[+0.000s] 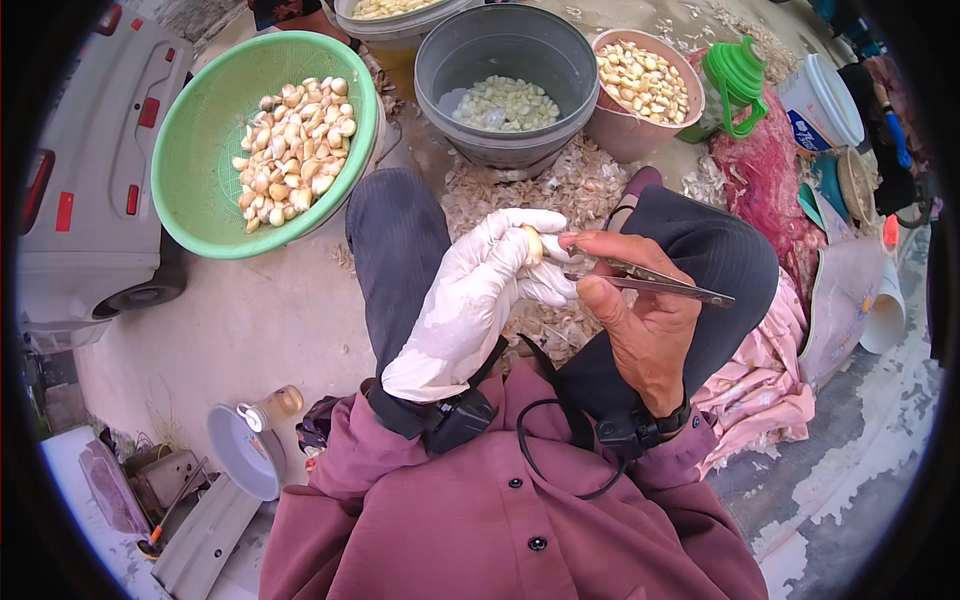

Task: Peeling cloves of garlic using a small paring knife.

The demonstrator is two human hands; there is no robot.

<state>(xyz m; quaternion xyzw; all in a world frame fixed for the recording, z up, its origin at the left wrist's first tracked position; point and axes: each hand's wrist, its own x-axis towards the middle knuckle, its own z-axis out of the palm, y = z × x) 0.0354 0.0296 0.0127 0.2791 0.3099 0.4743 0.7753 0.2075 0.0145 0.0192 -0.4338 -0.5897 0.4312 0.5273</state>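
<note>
A white glove covers my left hand [487, 292], whose thumb and fingers hold a garlic clove [533, 246]. My bare right hand [652, 322] grips metal tweezers [667, 283]; their two arms are apart and the tips are close to the gloved fingers, right of the clove. Whether the tips touch anything I cannot tell. Beyond my left knee, a green plastic colander [195, 112] holds unpeeled garlic cloves [296, 161]. In front stands a grey bucket [510, 37] with pale peeled cloves [510, 103] inside. Right of it is a pinkish bucket [637, 131] of cloves [641, 79].
Garlic skins [502, 191] litter the ground between my legs. A green jug [733, 75], a white bucket [821, 101] and a red mesh sack [757, 172] are at right. At left are a parked vehicle [97, 172], a grey basin [244, 450] and a bottle [281, 403].
</note>
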